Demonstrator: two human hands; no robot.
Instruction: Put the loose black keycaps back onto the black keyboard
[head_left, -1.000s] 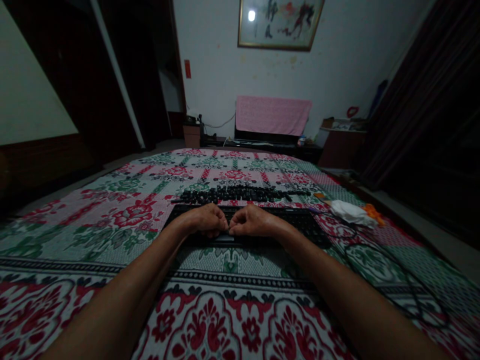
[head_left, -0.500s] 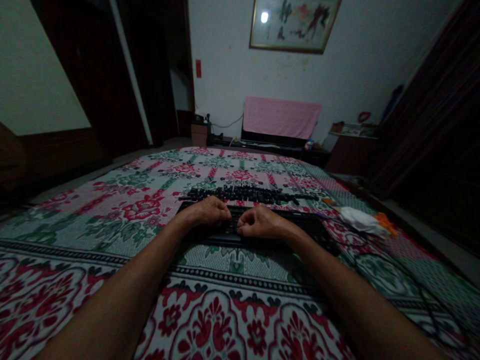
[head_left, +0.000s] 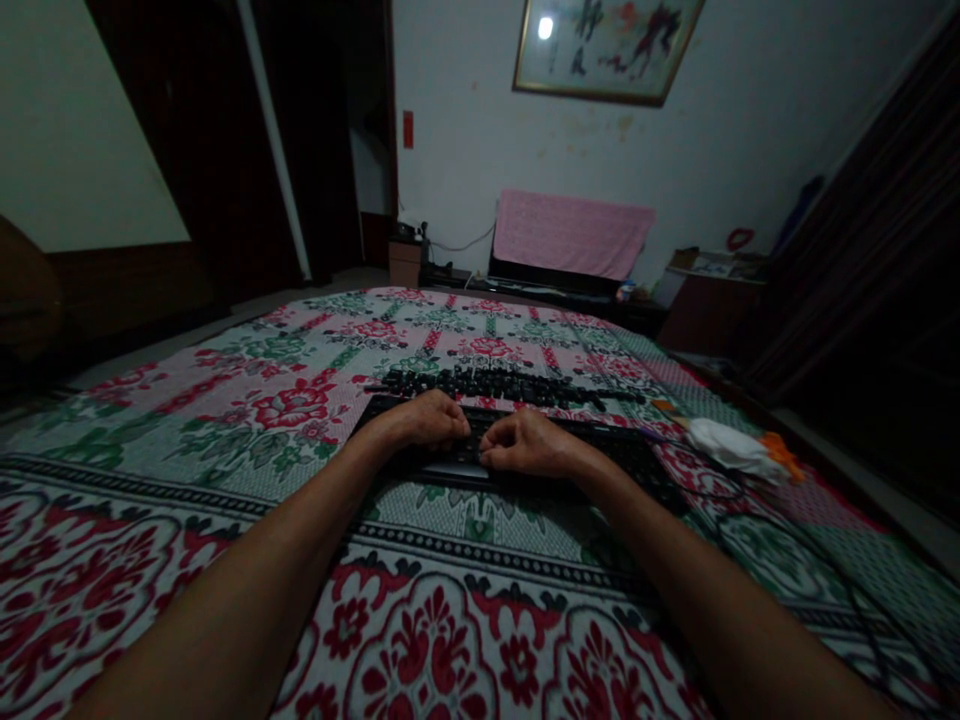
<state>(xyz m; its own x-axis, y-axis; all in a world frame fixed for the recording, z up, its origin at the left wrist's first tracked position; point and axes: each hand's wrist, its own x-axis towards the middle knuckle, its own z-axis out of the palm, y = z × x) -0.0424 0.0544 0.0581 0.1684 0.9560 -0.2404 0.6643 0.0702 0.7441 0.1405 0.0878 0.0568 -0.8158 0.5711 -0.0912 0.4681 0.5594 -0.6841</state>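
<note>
The patterned bed cover (head_left: pixel 420 640) is supporting the black keyboard (head_left: pixel 622 445), which is lying crosswise beneath both hands. Over its keys, the left hand (head_left: pixel 433 418) and the right hand (head_left: pixel 529 443) are staying apart, just beside each other, fingers curling inward; the view is not showing whether either is pinching anything. Beyond the keyboard, loose black keycaps (head_left: pixel 517 385) are lying in a long band. Farther back, a pink towel (head_left: pixel 574 235) is hanging below a framed picture (head_left: pixel 607 50).

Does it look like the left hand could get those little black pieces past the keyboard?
Probably yes. The left hand is at the keyboard, and the little black pieces lie close beyond it on the patterned cover, with nothing tall seen between.
</note>
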